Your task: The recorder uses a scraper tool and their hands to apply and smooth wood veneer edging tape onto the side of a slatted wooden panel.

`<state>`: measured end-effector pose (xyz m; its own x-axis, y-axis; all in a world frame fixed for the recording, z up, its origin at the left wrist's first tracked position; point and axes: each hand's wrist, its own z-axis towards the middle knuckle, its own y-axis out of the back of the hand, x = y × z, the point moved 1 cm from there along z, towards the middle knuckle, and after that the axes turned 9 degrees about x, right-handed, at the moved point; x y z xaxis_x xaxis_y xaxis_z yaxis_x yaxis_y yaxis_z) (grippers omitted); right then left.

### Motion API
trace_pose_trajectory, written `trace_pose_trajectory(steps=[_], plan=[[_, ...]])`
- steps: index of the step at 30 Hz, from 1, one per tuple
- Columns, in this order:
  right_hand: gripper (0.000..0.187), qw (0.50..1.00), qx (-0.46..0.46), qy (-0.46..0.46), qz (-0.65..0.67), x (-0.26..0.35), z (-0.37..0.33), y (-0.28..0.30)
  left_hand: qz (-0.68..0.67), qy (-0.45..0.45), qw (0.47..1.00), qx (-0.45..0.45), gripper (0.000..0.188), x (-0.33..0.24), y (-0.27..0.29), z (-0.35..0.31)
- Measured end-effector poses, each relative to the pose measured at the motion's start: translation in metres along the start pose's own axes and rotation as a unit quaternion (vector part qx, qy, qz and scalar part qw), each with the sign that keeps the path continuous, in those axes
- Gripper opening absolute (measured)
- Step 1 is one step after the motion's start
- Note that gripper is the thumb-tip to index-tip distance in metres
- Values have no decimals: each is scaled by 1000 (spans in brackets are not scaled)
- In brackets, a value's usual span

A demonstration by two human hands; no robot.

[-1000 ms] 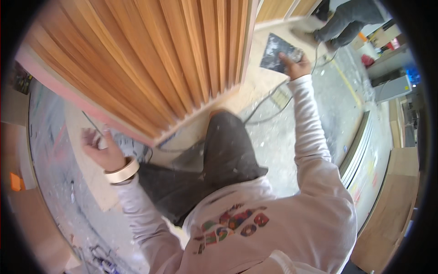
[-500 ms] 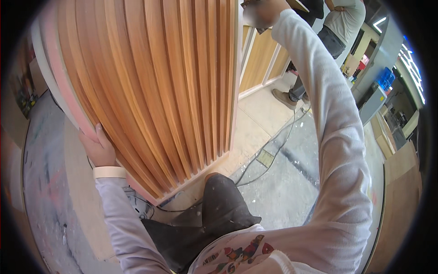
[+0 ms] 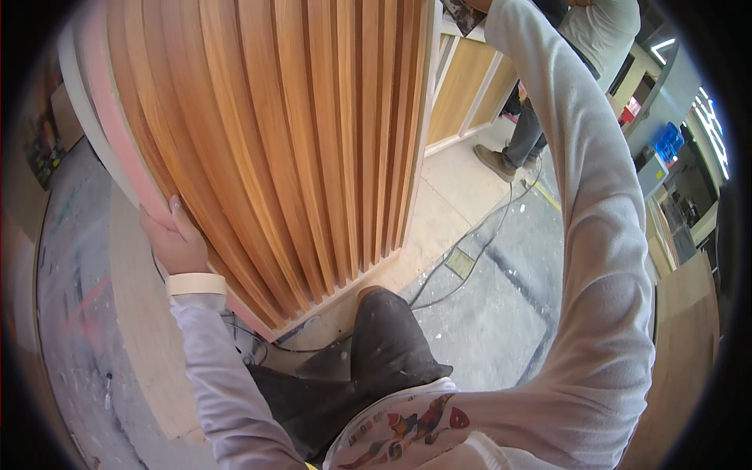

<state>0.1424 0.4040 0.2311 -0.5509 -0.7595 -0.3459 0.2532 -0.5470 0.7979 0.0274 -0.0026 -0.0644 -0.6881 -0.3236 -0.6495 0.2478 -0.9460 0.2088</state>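
Note:
A tall wooden panel [image 3: 258, 149] of upright orange-brown slats, framed by a pink-and-white edge, stands in front of me. My left hand [image 3: 176, 239] grips its left edge, the thumb on the slat side and the fingers curled behind the rim, out of sight. A tan band [image 3: 196, 284] circles that wrist. My right arm reaches up and forward past the panel's top right. Only a sliver of my right hand [image 3: 479, 5] shows at the upper border, beside a dark, stained flat tool [image 3: 465, 17] that it seems to hold; the fingers are cut off.
Dark cables [image 3: 439, 276] run over the paint-spotted floor [image 3: 501, 329] and below the panel. Framed wooden panels [image 3: 454, 90] stand behind. Another person's shoe [image 3: 495, 160] and leg are at the back right. A plywood board [image 3: 685, 345] stands at far right.
The view has shifted slightly, so the panel sits a little farther right. My right hand has moved up, mostly out of the picture. My left hand keeps its grip on the edge.

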Motion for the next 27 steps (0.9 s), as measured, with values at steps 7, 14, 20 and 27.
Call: trace_pose_trajectory(steps=[7, 14, 20, 27], plan=[[32, 994, -8, 84, 65, 13, 11, -80, 219, -82, 972, 1, 44, 30, 24, 9], [35, 986, -28, 157, 49, -31, -30, -163, 66, -43, 996, -51, 49, -6, 0, 2], [19, 970, 165, 176, 35, 74, -119, -123, 178, -119, 976, -42, 50, 34, 15, 12], [21, 981, 132, 132, 59, 82, -174, -197, 55, -53, 996, -47, 41, 7, 3, 7]])
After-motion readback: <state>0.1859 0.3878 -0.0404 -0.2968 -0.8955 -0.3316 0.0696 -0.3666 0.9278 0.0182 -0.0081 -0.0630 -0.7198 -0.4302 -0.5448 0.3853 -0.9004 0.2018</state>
